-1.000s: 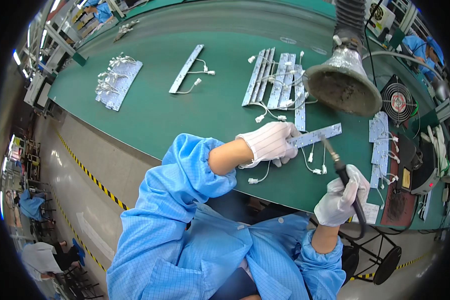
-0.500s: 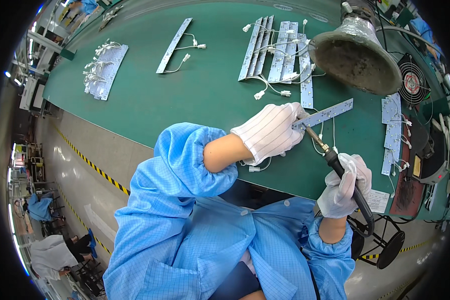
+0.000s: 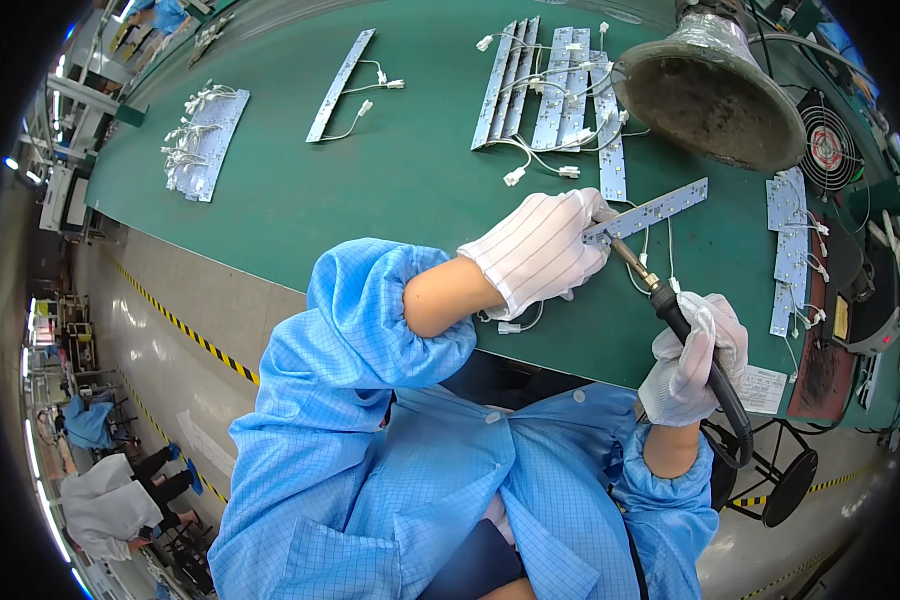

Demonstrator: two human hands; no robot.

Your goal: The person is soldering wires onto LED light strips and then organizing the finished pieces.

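My left hand [image 3: 548, 243], in a white striped glove, grips one end of a narrow LED circuit board strip [image 3: 660, 207] and holds it tilted above the green bench. White wires hang from the strip. In my gloved right hand [image 3: 692, 358] is a soldering iron [image 3: 673, 316] with a black handle. Its metal tip meets the strip near the left hand's fingers; whether it touches solder there is too small to tell. A white connector [image 3: 510, 327] on a wire lies below my left wrist.
Several wired LED strips [image 3: 562, 90] lie at the back, a single strip [image 3: 342, 85] left of them, a stack of boards [image 3: 208, 145] further left. A fume extraction hood [image 3: 715, 100] hangs close over the right side. More boards [image 3: 788, 250], a fan [image 3: 828, 145] and a soldering stand [image 3: 865, 300] line the right edge.
The view has shifted slightly. Both hands keep their grips, and the iron's tip stays at the same end of the strip.
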